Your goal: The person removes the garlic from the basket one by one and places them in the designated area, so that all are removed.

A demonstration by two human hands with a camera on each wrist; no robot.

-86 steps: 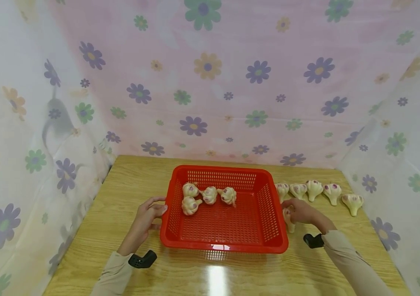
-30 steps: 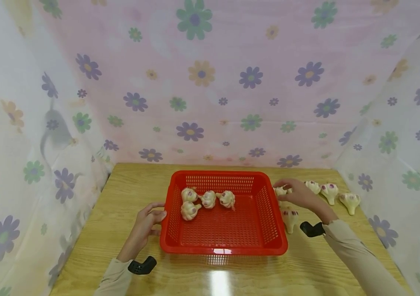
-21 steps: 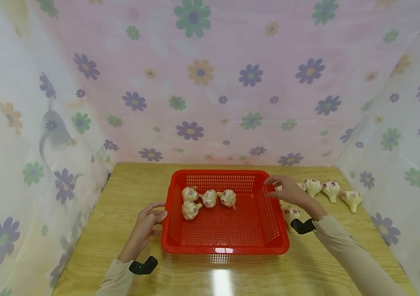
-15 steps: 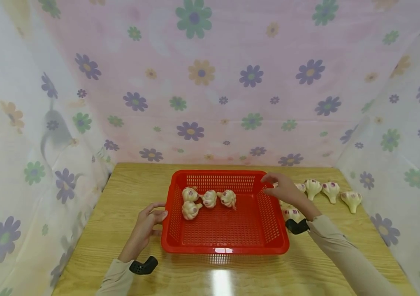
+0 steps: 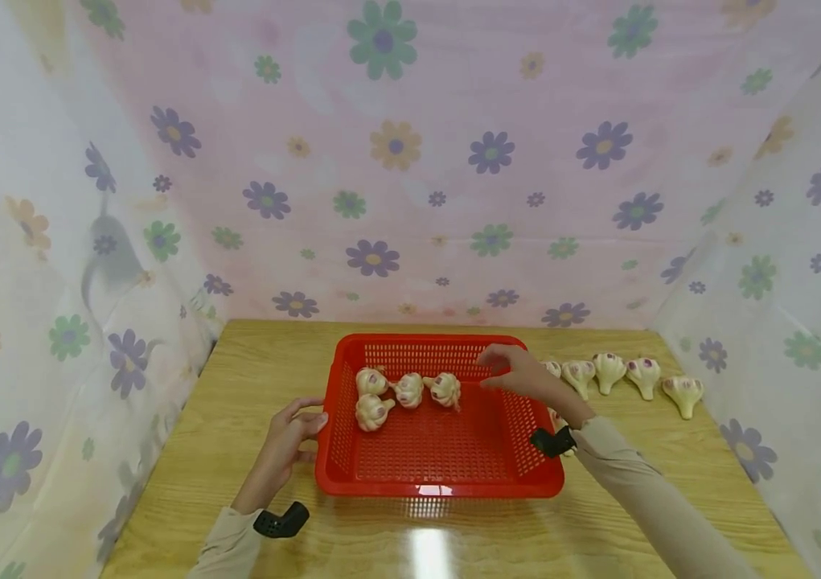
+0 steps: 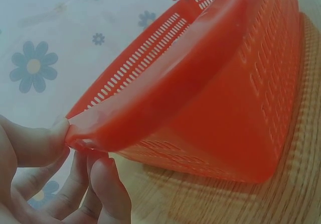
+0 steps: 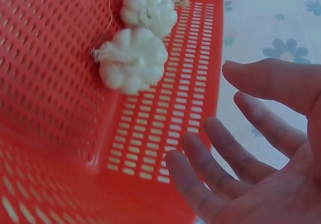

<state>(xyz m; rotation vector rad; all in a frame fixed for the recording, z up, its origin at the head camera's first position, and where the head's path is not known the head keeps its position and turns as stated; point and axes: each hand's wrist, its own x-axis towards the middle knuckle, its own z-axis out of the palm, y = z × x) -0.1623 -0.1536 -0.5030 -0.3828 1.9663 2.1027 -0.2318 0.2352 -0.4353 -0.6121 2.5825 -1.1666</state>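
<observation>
A red plastic basket (image 5: 439, 489) with slotted walls sits on the wooden table. My left hand (image 5: 293, 434) pinches its left rim, thumb on top and fingers beneath, as the left wrist view shows. Several garlic bulbs (image 5: 409, 389) lie in the basket's back left part, stems pointing various ways. Over the basket's right half hovers my right hand (image 5: 526, 378), fingers spread and relaxed, holding nothing. In the right wrist view its fingers (image 7: 225, 143) are apart from the nearest garlic bulb (image 7: 131, 61), with the slotted back wall behind them.
Right of the basket, several more garlic bulbs (image 5: 609, 371) stand in a row on the table (image 5: 671, 482), stems toward me. Another bulb, nearer, is mostly hidden behind the right wrist and basket rim. Flowered cloth (image 5: 439, 201) encloses the table's back and sides.
My right hand has left the garlic bulbs beside the basket and moved left across the right rim, empty, to above the basket. The left hand keeps its hold on the rim.
</observation>
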